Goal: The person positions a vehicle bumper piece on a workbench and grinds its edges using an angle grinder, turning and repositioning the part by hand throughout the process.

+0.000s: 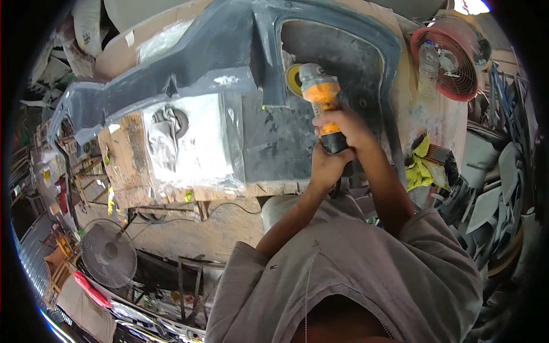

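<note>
In the head view, we look down on a bench, where a dark grey moulded panel (217, 54) lies spread across the far side, its right part forming a frame around an opening. We see the power tool (323, 94), with orange body and grey head, above the right part of this panel, in front of the person. The right hand (350, 127) has its fingers wrapped around the orange body, and the left hand (330, 164), nearer to the person, is closed around the black rear end. At the left of the tool head sits a yellow disc (294, 79), beside the inner edge of the panel; whether it touches the surface, we cannot say surely from this angle. To the left, on a white sheet (209, 140), we find a grey cloth (162, 143) with a dark ring-shaped piece (182, 123) against it. To the right we notice a red fan (449, 62), a clear bottle (428, 66) just beside it, and, nearer to the person, a yellow cloth (420, 171). At lower left, well apart from the hands, there is a grey fan (108, 254).
</note>
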`<state>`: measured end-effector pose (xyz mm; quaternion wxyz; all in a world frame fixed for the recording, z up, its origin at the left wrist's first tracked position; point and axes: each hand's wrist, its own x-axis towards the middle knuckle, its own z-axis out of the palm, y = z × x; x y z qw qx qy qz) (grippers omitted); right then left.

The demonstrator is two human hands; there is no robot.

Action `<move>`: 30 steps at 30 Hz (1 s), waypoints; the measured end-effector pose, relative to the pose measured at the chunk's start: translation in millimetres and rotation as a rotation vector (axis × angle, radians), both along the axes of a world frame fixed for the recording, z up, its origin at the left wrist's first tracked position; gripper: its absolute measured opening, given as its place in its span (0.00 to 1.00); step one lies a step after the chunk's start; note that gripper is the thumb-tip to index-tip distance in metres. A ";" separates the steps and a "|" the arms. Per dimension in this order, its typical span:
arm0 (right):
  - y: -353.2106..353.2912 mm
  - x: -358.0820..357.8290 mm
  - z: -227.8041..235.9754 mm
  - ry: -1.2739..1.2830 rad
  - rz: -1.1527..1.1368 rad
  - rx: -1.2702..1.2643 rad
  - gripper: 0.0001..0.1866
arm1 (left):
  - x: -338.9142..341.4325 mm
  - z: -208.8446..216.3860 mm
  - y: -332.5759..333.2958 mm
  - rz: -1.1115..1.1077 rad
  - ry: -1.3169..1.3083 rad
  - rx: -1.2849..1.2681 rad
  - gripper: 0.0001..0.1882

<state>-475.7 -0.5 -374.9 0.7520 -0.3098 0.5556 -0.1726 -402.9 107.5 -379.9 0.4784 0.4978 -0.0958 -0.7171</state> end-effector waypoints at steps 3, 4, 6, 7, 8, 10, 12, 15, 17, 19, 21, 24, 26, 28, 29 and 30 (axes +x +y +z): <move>-1.9 -9.4 9.5 -0.066 0.009 0.057 0.17 | -6.8 16.2 -0.5 0.007 -0.036 -0.028 0.17; -4.4 -10.1 12.3 -0.055 0.006 0.057 0.17 | -10.5 14.0 -1.1 0.040 -0.057 -0.038 0.19; -10.0 -6.4 15.7 -0.035 0.002 0.061 0.17 | -5.2 10.3 -8.5 0.024 -0.064 -0.058 0.19; -17.9 -1.3 15.1 -0.037 0.016 0.042 0.18 | -2.0 7.7 -12.9 0.002 -0.079 -0.077 0.20; -23.3 3.6 16.4 -0.037 0.027 0.022 0.18 | 1.1 9.1 -18.0 0.003 -0.069 -0.078 0.20; -26.3 10.0 17.1 -0.012 0.029 0.017 0.19 | 5.9 12.8 -25.6 0.119 0.013 -0.085 0.19; -25.5 16.9 19.6 0.013 0.029 0.024 0.20 | 10.3 13.7 -26.0 0.100 0.025 -0.064 0.18; -25.5 13.0 14.8 -0.009 0.064 0.090 0.20 | 10.7 14.7 -24.4 0.059 0.029 -0.021 0.18; -23.7 11.2 15.4 0.000 0.036 0.124 0.18 | 8.3 14.8 -21.4 0.041 0.024 -0.001 0.18; -20.7 10.6 16.1 0.006 0.008 0.153 0.16 | 2.2 12.7 -13.6 0.068 0.025 -0.020 0.18; -11.4 4.8 15.2 -0.041 0.038 0.202 0.15 | -9.6 18.4 -5.7 0.154 0.017 -0.058 0.17; 2.9 1.7 21.7 -0.057 0.057 0.197 0.15 | -13.1 23.8 8.5 0.209 -0.041 -0.052 0.16; 2.3 2.9 22.7 -0.063 0.023 0.169 0.16 | -8.0 19.9 6.9 0.176 -0.092 -0.009 0.16; -7.4 0.4 20.1 -0.105 0.018 0.132 0.15 | 6.2 8.9 -2.7 -0.021 0.165 0.100 0.16; -14.5 0.1 17.6 -0.127 0.020 0.115 0.15 | 12.5 10.3 -13.7 -0.023 0.155 0.104 0.16; -23.3 4.3 17.0 -0.084 0.051 0.117 0.15 | 17.3 15.7 -28.3 -0.017 0.225 0.122 0.15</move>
